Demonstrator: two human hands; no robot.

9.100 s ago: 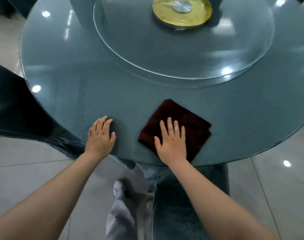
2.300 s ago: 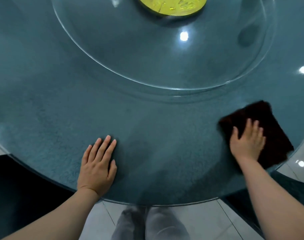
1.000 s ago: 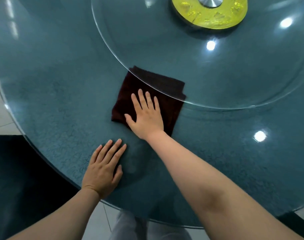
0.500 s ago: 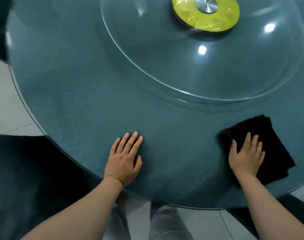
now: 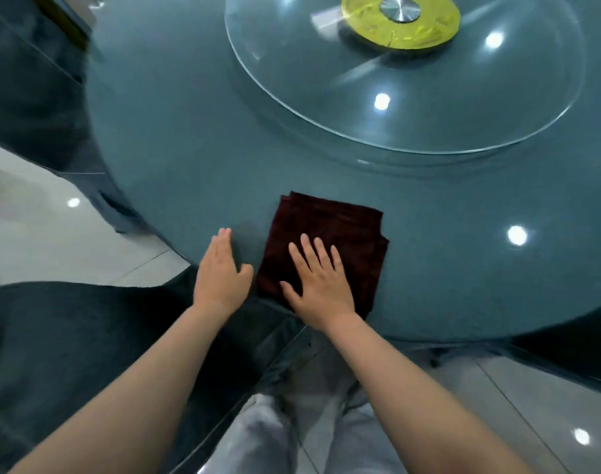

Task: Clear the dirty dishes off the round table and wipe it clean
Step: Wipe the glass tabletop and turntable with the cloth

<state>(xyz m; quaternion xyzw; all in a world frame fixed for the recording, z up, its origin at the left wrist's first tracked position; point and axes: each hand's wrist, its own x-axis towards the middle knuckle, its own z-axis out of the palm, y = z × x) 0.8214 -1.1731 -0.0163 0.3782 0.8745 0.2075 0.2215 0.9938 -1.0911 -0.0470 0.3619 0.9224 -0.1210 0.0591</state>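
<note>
A folded dark red cloth (image 5: 340, 230) lies flat on the round blue-grey glass table (image 5: 176, 148) near its front edge. My right hand (image 5: 318, 285) presses on the cloth's near half with straight, spread fingers. My left hand (image 5: 220, 271) rests flat on the bare table just left of the cloth, fingers together and thumb out, close to the edge. No dishes are in view.
A clear glass turntable (image 5: 429, 107) with a yellow hub (image 5: 401, 20) fills the table's middle. Dark upholstered chairs stand at the left (image 5: 46, 343) and far left (image 5: 29, 97). Glossy tiled floor (image 5: 53, 227) and my grey trousers (image 5: 275, 436) show below.
My right hand has slid the cloth left from the table's right side to just beside my left hand. The view has shifted along the table edge.
</note>
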